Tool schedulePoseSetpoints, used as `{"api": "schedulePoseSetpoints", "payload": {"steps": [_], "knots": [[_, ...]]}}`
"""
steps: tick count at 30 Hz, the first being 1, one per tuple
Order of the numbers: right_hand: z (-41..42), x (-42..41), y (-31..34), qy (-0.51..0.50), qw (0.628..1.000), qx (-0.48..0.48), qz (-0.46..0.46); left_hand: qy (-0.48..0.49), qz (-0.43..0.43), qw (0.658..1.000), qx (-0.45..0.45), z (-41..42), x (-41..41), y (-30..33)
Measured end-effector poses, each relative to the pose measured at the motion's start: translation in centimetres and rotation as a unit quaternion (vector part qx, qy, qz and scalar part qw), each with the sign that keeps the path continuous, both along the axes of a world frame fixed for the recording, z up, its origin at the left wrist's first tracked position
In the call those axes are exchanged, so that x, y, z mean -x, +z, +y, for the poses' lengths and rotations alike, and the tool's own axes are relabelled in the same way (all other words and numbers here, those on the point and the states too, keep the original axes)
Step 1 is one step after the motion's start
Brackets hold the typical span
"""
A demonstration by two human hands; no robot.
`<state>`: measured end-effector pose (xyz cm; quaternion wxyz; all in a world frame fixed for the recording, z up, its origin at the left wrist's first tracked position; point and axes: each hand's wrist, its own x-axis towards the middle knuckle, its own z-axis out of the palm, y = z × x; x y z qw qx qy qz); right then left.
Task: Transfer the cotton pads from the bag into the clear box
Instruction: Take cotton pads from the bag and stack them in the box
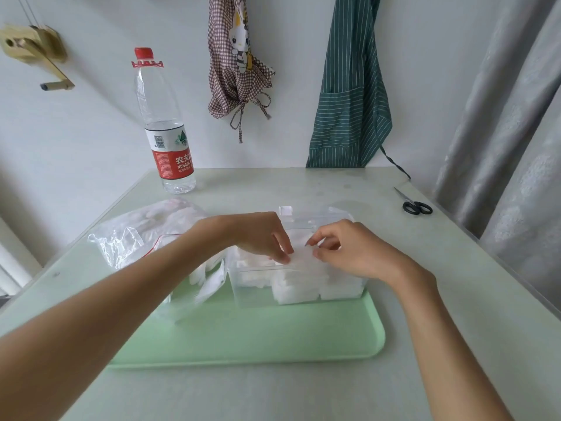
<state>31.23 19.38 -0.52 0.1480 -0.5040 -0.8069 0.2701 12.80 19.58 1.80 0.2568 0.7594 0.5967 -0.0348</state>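
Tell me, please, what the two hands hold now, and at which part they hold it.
Both hands pinch cotton pads over the clear box: the left hand at their left edge, the right hand at their right edge.

A crumpled clear plastic bag with a red zip strip (136, 238) lies left of the rectangular clear plastic box (299, 287), just beside it. Stacks of square white cotton pads (296, 288) fill the box; a few more pads show inside the bag's mouth.
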Motion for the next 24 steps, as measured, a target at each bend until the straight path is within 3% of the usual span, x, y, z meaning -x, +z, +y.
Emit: {"api": "schedulePoseSetpoints", "payload": {"steps": [5,9,11,15,24], "knots": [[-0.3,-2.1,2.3,-0.057,0.985,-0.118,0.110,-0.051,0.090,0.991,-0.084,0.1,-0.4,0.1],[-0.1,-5.0,2.8,-0.079,0.991,-0.067,0.080,-0.112,0.130,0.968,-0.184,0.2,-0.6,0.5],[0.1,-5.9,2.4,-0.087,0.995,0.015,0.049,-0.128,0.086,0.974,-0.168,0.3,-0.7,0.9],[-0.1,-6.3,2.2,-0.087,0.984,0.118,0.101,-0.165,0.038,0.983,-0.066,0.4,-1.5,0.8],[-0.3,-5.3,2.1,-0.072,0.984,0.148,0.072,-0.209,0.164,0.962,-0.058,0.5,-2.4,-0.1]]}}
